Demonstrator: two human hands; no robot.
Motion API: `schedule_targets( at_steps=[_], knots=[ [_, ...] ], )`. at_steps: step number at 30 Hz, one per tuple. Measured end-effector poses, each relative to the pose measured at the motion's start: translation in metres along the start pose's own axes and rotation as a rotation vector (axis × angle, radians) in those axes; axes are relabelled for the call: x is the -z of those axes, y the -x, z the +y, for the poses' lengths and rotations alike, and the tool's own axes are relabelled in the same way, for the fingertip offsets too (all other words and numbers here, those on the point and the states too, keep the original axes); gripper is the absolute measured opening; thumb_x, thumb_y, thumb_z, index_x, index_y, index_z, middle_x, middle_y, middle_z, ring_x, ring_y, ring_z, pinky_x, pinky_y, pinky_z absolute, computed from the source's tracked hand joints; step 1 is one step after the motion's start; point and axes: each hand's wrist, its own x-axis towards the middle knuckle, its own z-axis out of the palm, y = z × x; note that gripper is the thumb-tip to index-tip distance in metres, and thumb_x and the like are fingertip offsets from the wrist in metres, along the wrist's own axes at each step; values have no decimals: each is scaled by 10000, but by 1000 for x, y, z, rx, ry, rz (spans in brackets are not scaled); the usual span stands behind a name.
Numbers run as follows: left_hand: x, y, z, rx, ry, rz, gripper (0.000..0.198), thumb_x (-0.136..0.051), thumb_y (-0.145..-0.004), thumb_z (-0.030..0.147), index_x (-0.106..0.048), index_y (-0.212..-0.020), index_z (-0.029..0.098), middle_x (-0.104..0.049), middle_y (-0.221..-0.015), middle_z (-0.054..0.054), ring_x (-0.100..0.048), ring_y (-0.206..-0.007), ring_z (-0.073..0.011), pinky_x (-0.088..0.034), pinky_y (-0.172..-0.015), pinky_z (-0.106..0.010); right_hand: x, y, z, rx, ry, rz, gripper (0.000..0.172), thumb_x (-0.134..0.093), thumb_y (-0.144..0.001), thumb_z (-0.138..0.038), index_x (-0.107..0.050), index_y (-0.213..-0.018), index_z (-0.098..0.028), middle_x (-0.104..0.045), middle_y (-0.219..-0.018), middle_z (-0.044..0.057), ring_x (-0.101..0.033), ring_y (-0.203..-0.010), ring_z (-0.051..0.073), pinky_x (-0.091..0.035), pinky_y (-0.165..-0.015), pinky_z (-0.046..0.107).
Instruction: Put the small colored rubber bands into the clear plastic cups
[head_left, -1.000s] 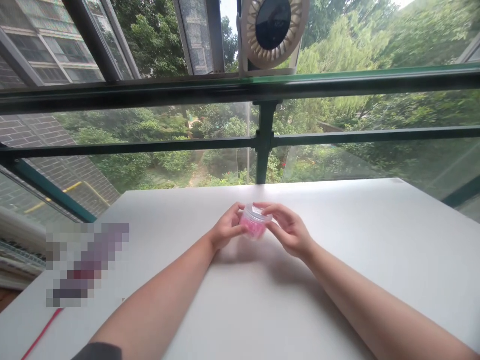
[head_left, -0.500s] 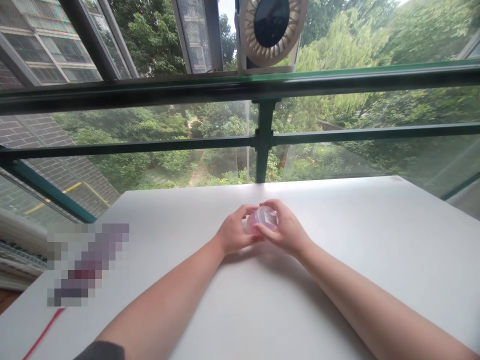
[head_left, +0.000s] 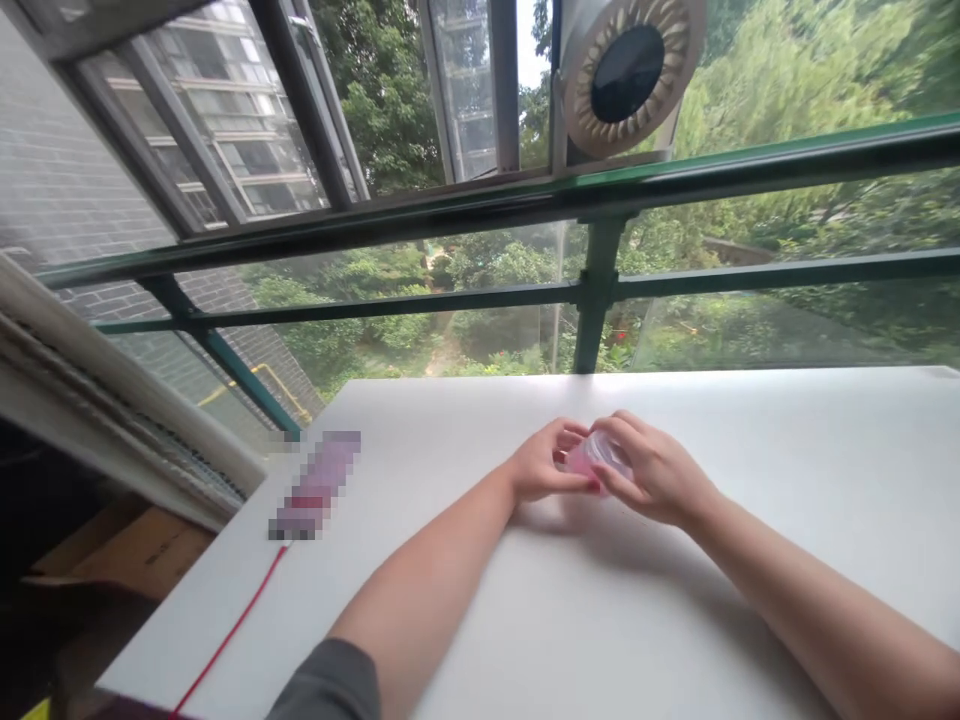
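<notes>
Between my two hands is a small round translucent jar point(head_left: 583, 460) with pinkish contents and a clear lid point(head_left: 606, 447). My left hand point(head_left: 551, 462) wraps the jar's left side, fingers behind and thumb in front. On the right, my right hand point(head_left: 652, 465) grips the lid end, its thumb along the near side. The jar is tilted, its lid turned toward the right. Both hands are just over the white table point(head_left: 480, 600). The fingertips behind the jar are partly hidden, and whether the lid is loose I cannot tell.
A blurred-out flat purple object point(head_left: 315, 490) lies on the table's left, with a red cable point(head_left: 232, 630) running from it. Behind the table stand a green railing point(head_left: 596, 290) and a round fan point(head_left: 630, 75). A cardboard box point(head_left: 127, 550) sits low at the left.
The view has swung left, so the table and hands appear farther right. My right hand has turned over the lid end, and the jar is tilted differently. Both hands still hold it.
</notes>
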Motion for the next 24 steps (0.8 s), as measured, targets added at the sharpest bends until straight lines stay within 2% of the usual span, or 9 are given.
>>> schedule_targets(
  at_steps=[2,6,9,13,17,22,24],
  knots=[
    [-1,4,0,62,264,-62,624,-818,-533,298,-514,-1067,186,-626,-984,-89,-610,-861,-211,-458,-766,-338,4,-1,-4,61,-48,-6,283,-489,-806,-364,-501,-1022,-181,-531,-841,63,-491,-602,149,-401,-554,277],
    [-12,18,4,196,646,-29,520,-717,-636,421,-578,-1050,141,-626,-964,-90,-602,-807,-185,-447,-739,-301,14,-6,-19,120,-85,5,330,-470,-821,-380,-494,-1073,-168,-545,-917,92,-528,-641,166,-426,-583,291],
    [-21,28,6,303,821,-10,539,-589,-711,530,-590,-1060,119,-635,-890,-85,-609,-747,-186,-436,-652,-274,18,-11,-29,177,-81,-49,349,-453,-833,-390,-486,-1103,-170,-552,-956,102,-552,-666,176,-439,-598,297],
    [-24,37,6,366,889,-24,564,-468,-765,590,-549,-1115,155,-637,-826,-81,-627,-677,-213,-387,-535,-257,17,-18,-37,273,-22,-134,372,-443,-840,-404,-482,-1118,-161,-556,-965,109,-550,-654,172,-442,-611,304],
    [-20,37,7,440,911,-51,511,-458,-767,575,-553,-1058,167,-630,-760,-74,-605,-610,-200,-390,-501,-258,15,-23,-41,346,39,-161,392,-433,-844,-420,-489,-1118,-144,-559,-931,110,-537,-658,176,-431,-610,304],
    [-11,32,11,632,898,-223,369,-518,-745,457,-587,-895,127,-610,-670,-97,-568,-568,-179,-373,-457,-230,15,-30,-46,467,36,-171,422,-455,-819,-413,-492,-1134,-136,-556,-913,115,-528,-683,184,-426,-612,303],
    [-9,32,14,676,883,-251,360,-510,-759,448,-594,-854,112,-597,-640,-101,-547,-547,-164,-357,-438,-218,16,-33,-48,495,26,-180,427,-469,-805,-384,-487,-1155,-139,-555,-944,123,-535,-717,192,-436,-631,311]
  ],
)
